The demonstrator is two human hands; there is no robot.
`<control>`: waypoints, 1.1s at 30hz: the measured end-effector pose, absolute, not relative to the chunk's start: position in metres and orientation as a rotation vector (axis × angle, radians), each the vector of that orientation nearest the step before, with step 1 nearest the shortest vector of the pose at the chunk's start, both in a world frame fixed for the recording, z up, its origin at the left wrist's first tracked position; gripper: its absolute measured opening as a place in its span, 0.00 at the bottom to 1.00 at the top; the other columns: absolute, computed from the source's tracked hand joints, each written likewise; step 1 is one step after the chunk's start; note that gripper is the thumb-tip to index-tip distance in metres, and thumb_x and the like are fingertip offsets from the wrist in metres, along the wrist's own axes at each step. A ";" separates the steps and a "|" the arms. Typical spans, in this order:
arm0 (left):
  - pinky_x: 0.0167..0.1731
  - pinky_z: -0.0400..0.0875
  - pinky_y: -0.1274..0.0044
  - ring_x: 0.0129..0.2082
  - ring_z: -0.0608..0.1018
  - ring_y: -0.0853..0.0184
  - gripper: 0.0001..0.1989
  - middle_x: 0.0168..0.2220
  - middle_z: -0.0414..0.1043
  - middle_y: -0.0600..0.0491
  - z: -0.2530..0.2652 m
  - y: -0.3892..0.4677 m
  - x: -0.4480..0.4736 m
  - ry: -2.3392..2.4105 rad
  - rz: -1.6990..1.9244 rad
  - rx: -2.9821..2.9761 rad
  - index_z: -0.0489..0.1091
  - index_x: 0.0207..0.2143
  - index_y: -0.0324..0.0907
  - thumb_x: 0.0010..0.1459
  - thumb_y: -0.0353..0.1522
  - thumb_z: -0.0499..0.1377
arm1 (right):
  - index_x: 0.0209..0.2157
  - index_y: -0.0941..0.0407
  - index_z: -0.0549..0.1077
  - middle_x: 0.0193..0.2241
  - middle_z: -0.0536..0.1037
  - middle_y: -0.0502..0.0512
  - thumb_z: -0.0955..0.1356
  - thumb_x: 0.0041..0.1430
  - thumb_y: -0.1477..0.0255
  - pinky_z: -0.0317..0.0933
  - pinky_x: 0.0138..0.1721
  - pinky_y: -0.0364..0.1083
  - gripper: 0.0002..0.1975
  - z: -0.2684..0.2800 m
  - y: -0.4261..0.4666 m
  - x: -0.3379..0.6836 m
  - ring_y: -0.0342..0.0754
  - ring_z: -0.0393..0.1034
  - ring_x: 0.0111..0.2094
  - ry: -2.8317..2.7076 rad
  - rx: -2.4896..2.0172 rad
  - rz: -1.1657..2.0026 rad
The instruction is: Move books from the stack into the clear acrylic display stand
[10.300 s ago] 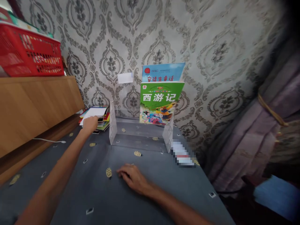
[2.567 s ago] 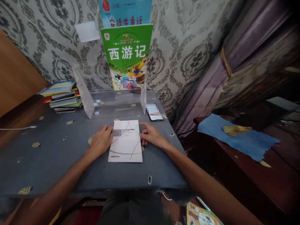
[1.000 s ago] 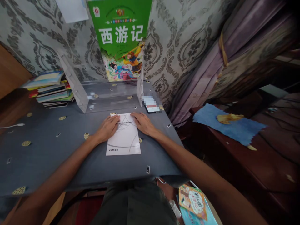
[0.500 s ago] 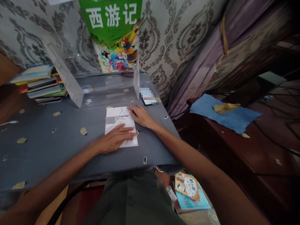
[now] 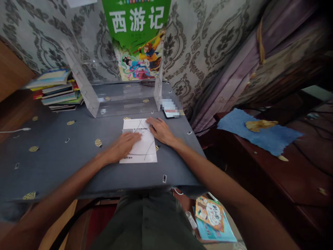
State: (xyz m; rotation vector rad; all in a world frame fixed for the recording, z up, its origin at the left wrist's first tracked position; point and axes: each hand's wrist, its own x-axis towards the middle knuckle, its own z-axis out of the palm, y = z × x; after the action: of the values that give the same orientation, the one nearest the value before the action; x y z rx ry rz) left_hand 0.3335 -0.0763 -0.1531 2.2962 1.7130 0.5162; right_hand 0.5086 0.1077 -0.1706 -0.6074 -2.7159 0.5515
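Left hand (image 5: 124, 146) unclenched over white booklet (image 5: 146, 147); right hand (image 5: 161, 131), likewise unclenched, at its upper-right corner.

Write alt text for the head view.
A blurred left hand is over a white booklet on a gray tablecloth; the right hand is at its upper-right corner. Beyond are a clear rack, a green book and stacked books.

Bare hands (image 5: 160, 131), dark grey-green clothing (image 5: 149, 222)
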 end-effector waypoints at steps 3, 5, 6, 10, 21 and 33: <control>0.64 0.62 0.58 0.64 0.69 0.58 0.21 0.63 0.67 0.41 -0.161 -0.065 0.300 2.047 0.570 2.185 0.64 0.60 0.39 0.68 0.32 0.47 | 0.59 0.61 0.69 0.63 0.70 0.66 0.60 0.68 0.79 0.50 0.67 0.61 0.20 -0.165 0.103 0.507 0.56 0.61 0.66 -2.769 -0.605 0.440; 0.64 0.62 0.59 0.63 0.70 0.58 0.21 0.63 0.68 0.42 -0.165 -0.060 0.285 2.109 0.592 2.160 0.65 0.59 0.38 0.68 0.34 0.46 | 0.57 0.61 0.70 0.63 0.69 0.67 0.59 0.68 0.80 0.48 0.67 0.63 0.20 -0.160 0.094 0.502 0.57 0.60 0.67 -2.818 -0.579 0.354; 0.64 0.62 0.60 0.63 0.70 0.59 0.21 0.63 0.68 0.42 -0.167 -0.059 0.281 2.104 0.601 2.170 0.65 0.59 0.38 0.68 0.34 0.46 | 0.57 0.61 0.70 0.63 0.69 0.67 0.58 0.69 0.81 0.48 0.67 0.64 0.19 -0.157 0.088 0.498 0.58 0.59 0.67 -2.846 -0.546 0.326; 0.65 0.61 0.61 0.64 0.69 0.61 0.20 0.63 0.69 0.43 -0.171 -0.059 0.278 2.085 0.637 2.193 0.66 0.58 0.40 0.69 0.34 0.45 | 0.55 0.61 0.72 0.61 0.71 0.66 0.61 0.71 0.76 0.48 0.68 0.64 0.16 -0.151 0.048 0.485 0.58 0.58 0.67 -2.935 -0.259 0.372; 0.65 0.60 0.60 0.65 0.68 0.61 0.21 0.64 0.68 0.45 -0.173 -0.059 0.279 2.101 0.648 2.154 0.67 0.58 0.41 0.69 0.34 0.45 | 0.63 0.62 0.65 0.66 0.64 0.69 0.64 0.71 0.66 0.52 0.69 0.58 0.24 -0.166 -0.050 0.525 0.57 0.53 0.70 -2.883 0.159 0.497; 0.65 0.60 0.60 0.64 0.68 0.60 0.20 0.64 0.68 0.45 -0.171 -0.060 0.280 2.101 0.647 2.159 0.67 0.57 0.41 0.69 0.35 0.45 | 0.68 0.62 0.59 0.68 0.59 0.70 0.63 0.70 0.66 0.55 0.68 0.63 0.28 -0.171 -0.036 0.612 0.59 0.49 0.71 -2.840 -0.261 0.529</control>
State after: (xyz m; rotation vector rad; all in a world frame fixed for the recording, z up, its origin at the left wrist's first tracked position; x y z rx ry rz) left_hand 0.2800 -0.0598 -0.1709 2.1590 2.1014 0.6469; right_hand 0.6119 -0.0359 -0.1714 -0.2608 -2.8400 0.5295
